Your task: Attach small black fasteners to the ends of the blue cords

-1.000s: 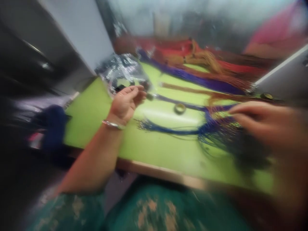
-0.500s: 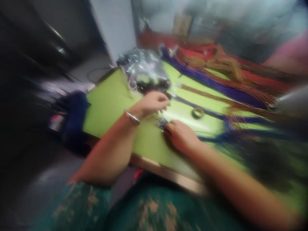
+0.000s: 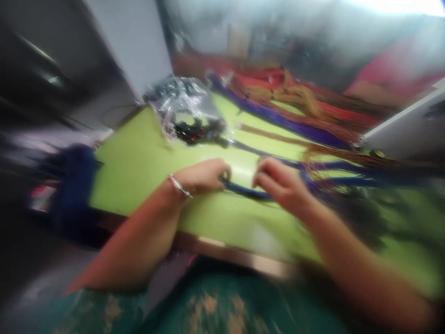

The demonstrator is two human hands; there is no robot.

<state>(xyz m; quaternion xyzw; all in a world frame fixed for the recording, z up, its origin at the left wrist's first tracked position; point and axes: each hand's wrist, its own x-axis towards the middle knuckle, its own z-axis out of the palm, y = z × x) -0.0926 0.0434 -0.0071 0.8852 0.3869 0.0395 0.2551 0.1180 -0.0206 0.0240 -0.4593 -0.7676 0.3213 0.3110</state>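
A blue wire bundle (image 3: 245,189) lies low across the green tabletop (image 3: 132,162) between my hands. My left hand (image 3: 208,176), a silver bangle at its wrist, is closed with thumb and fingers pinching the bundle's left end. Over the right stretch of the bundle is my right hand (image 3: 280,183), its fingers curled. Blur and the hand itself hide its fingertips, so whether they grip the bundle or something else is unclear. Just behind its knuckles shows a small dark edge, mostly covered.
A clear plastic bag (image 3: 194,111) with dark contents sits at the back left. Purple wires (image 3: 271,116), brown wires (image 3: 271,132) and red ones spread across the back and right. A dark blue cloth-like item (image 3: 74,185) hangs by the left edge. Someone in pink (image 3: 385,69) is beyond.
The view has swung right. My left hand has come down and now holds the blue bundle's end, which was by my right hand. My right hand has moved away from that end, rightward.
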